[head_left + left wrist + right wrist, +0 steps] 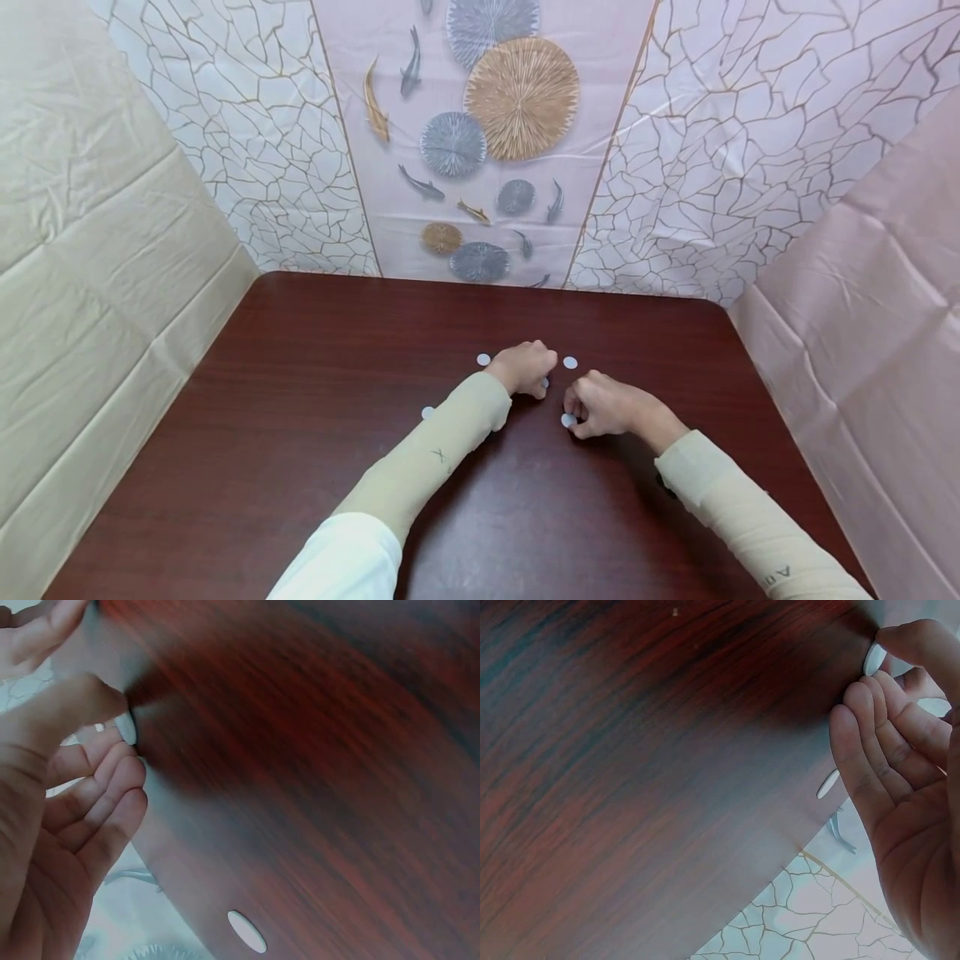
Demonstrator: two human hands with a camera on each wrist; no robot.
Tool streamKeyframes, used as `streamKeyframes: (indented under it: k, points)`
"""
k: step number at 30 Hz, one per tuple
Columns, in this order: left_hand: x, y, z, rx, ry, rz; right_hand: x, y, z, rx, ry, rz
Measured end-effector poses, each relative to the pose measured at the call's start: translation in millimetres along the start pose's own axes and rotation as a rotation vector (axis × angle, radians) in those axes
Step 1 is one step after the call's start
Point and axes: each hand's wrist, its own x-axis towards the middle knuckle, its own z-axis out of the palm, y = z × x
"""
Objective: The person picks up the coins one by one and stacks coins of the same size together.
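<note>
My left hand (523, 367) is low over the far middle of the table, its thumb and fingertips at the edges of a small white disc (127, 729). In the head view only a sliver of that disc shows beside the fingers. Nearer and to the right, my right hand (613, 407) pinches another white disc (568, 420) at the tabletop. Its thumb and curled fingers meet around this disc's rim in the right wrist view. Both discs appear to lie on or just at the wood.
More white discs lie loose: one (483, 359) beyond the left wrist, one (570, 362) beyond the right hand, one (427, 412) partly behind the left sleeve. The dark wooden table (315, 367) ends at a patterned cloth backdrop (480, 200), with cloth walls on both sides.
</note>
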Motion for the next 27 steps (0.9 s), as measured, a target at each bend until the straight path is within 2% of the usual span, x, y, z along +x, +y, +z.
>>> streamKeyframes:
  k: [8,19,24,27]
  points:
    - [8.0,1.2,3.9,0.032,-0.028,-0.022,-2.4,-2,1,-0.005,0.022,-0.028]
    - [13.2,-2.0,4.2,0.104,0.005,0.023,-0.4,-4,0,-0.014,0.021,-0.03]
    - [13.5,-2.1,4.5,0.072,0.019,0.041,-1.3,-3,1,-0.009,0.02,-0.022]
    - [12.9,-0.6,4.4,0.035,0.044,0.073,-3.2,-2,1,-0.011,0.026,-0.021]
